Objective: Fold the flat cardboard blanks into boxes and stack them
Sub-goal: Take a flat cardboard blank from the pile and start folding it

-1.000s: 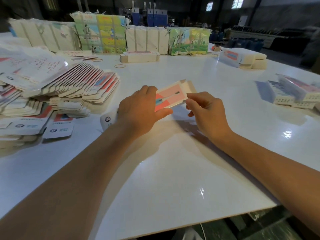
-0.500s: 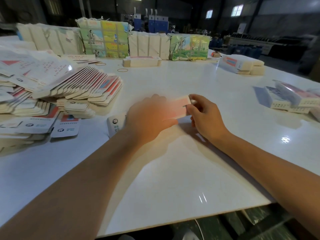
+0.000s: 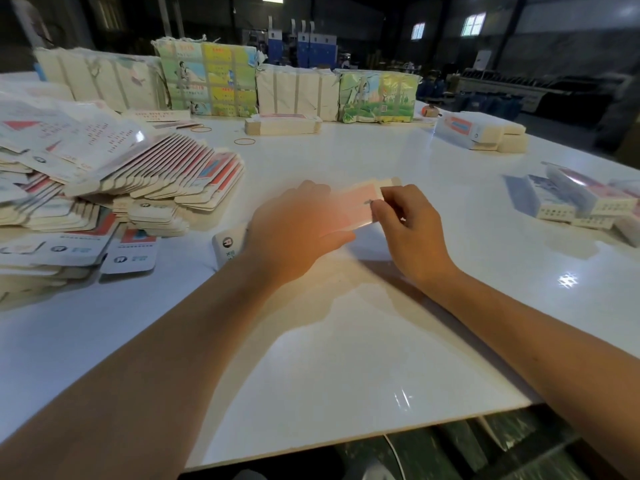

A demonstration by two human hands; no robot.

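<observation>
- Pink cardboard blank (image 3: pixel 356 211) held mid-counter (image 3: pixel 346 358), long axis running left-right between both hands.
- Right hand (image 3: pixel 407 230) pinching its right end.
- Left hand (image 3: pixel 294 230) blurred, grip unclear.

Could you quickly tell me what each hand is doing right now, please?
Left hand: blurred, on the pink cardboard blank; grip cannot be told.
Right hand: pinches the blank's far end.

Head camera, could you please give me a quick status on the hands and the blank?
Left hand blurred, on the pink blank. Right hand pinches its right end. Blank just above the white table. Nothing in the way.
</observation>
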